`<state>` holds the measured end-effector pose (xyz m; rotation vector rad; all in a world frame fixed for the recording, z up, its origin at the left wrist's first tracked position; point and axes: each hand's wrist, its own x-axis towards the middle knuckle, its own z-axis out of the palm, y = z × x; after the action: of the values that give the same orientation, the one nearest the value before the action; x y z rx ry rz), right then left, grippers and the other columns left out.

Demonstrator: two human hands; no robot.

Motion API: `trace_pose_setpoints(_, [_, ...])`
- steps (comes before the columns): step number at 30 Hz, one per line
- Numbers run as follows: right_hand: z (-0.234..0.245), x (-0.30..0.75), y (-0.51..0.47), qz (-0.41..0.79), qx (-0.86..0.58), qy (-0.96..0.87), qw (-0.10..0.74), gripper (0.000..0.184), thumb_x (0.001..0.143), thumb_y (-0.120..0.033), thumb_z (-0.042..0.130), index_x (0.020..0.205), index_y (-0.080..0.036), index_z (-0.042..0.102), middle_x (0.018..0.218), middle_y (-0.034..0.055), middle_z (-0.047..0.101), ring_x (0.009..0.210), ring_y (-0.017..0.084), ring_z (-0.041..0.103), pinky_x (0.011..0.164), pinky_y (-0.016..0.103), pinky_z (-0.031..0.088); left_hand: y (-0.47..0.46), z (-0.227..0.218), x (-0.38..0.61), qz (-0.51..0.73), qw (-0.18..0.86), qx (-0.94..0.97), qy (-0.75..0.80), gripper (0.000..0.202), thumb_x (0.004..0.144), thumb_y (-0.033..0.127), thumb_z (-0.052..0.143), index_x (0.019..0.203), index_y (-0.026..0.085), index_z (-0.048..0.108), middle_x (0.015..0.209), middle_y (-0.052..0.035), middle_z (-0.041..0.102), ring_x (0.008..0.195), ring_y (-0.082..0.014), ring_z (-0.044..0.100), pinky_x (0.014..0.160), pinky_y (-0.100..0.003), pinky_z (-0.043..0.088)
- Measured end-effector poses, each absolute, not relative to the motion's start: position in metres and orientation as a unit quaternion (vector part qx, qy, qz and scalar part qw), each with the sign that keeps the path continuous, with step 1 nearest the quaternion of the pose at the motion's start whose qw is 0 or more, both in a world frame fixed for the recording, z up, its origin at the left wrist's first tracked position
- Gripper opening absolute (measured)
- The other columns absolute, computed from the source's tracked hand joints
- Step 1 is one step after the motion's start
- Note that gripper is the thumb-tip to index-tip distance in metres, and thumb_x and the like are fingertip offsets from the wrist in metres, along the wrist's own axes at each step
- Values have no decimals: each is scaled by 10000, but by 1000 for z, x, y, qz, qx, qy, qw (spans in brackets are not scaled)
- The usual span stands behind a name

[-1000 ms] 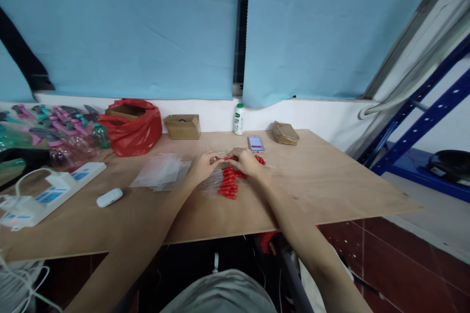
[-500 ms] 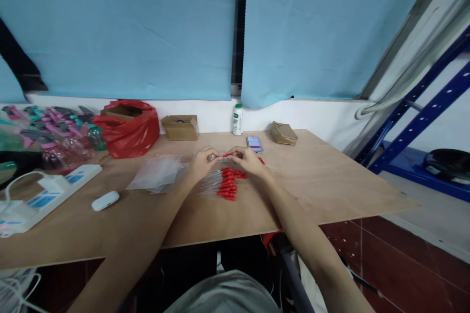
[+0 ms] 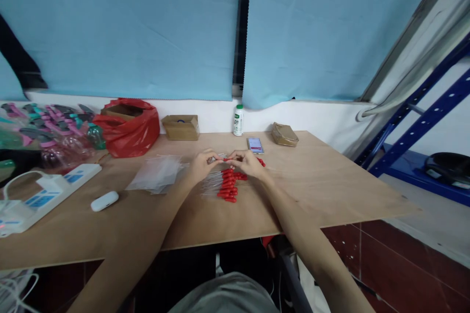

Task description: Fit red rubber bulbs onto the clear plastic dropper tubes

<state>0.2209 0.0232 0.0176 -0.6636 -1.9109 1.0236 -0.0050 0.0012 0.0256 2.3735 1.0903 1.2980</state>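
Observation:
My left hand [image 3: 201, 165] and my right hand [image 3: 246, 162] meet over the middle of the wooden table [image 3: 316, 190]. Both pinch a small clear dropper with a red bulb [image 3: 224, 159] between their fingertips, held just above the table. Below them lies a row of several red-bulbed droppers [image 3: 227, 187], their clear stems pointing left. A stack of clear plastic bags [image 3: 156, 175] lies left of my left hand.
A phone [image 3: 255, 145], a white bottle [image 3: 238, 120], a brown packet [image 3: 284, 134] and a small cardboard box [image 3: 181, 126] stand at the back. A red bag [image 3: 127, 127], a power strip [image 3: 51, 190] and a white case [image 3: 105, 201] are on the left. Blue shelving [image 3: 422, 122] is on the right.
My hands lifted slightly off the pile and now hold one dropper between them; the view shifted a little.

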Motion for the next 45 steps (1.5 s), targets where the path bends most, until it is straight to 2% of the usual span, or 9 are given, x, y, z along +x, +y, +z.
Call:
trace_pose_setpoints(4, [21, 220, 20, 383, -266, -775, 427, 327, 861, -464, 724, 902, -140, 717, 700, 20, 682, 607, 132, 608, 608, 241, 493, 4, 25, -7, 444, 124, 811, 360, 173, 910, 334, 685, 868, 178, 745, 837, -39, 667, 735, -151, 566, 671, -276, 413])
trace_pose_setpoints(11, [23, 219, 17, 391, -261, -773, 426, 316, 863, -459, 719, 883, -144, 708, 709, 26, 681, 614, 148, 623, 604, 254, 498, 4, 24, -8, 443, 132, 816, 349, 163, 908, 330, 691, 879, 181, 750, 854, -41, 678, 784, -158, 593, 706, -277, 432])
trace_pose_setpoints(21, [23, 221, 16, 367, -274, -787, 413, 321, 880, -463, 698, 879, -143, 717, 685, 22, 679, 584, 137, 600, 582, 240, 472, 4, 25, -7, 439, 138, 812, 359, 168, 882, 347, 716, 868, 186, 763, 814, -37, 689, 747, -155, 599, 696, -275, 452])
trace_pose_setpoints(30, [24, 221, 17, 370, -282, -786, 407, 361, 863, -504, 708, 867, -143, 727, 662, 23, 676, 567, 138, 591, 561, 236, 460, 4, 23, -6, 437, 203, 787, 386, 187, 853, 353, 723, 934, 185, 735, 889, -44, 749, 773, -165, 656, 732, -294, 505])
trace_pose_setpoints(36, [25, 221, 15, 372, -284, -785, 406, 400, 847, -536, 719, 840, -137, 732, 624, 16, 651, 557, 137, 580, 553, 235, 451, 4, 24, -5, 432, 217, 787, 382, 194, 846, 358, 722, 908, 174, 718, 857, -40, 745, 755, -164, 656, 717, -287, 506])
trace_pose_setpoints(45, [29, 220, 12, 336, -278, -798, 417, 354, 898, -484, 678, 868, -135, 732, 660, 16, 666, 567, 131, 569, 562, 234, 432, 3, 22, -3, 453, 221, 773, 386, 219, 854, 383, 722, 891, 168, 721, 891, -53, 755, 788, -173, 663, 719, -285, 498])
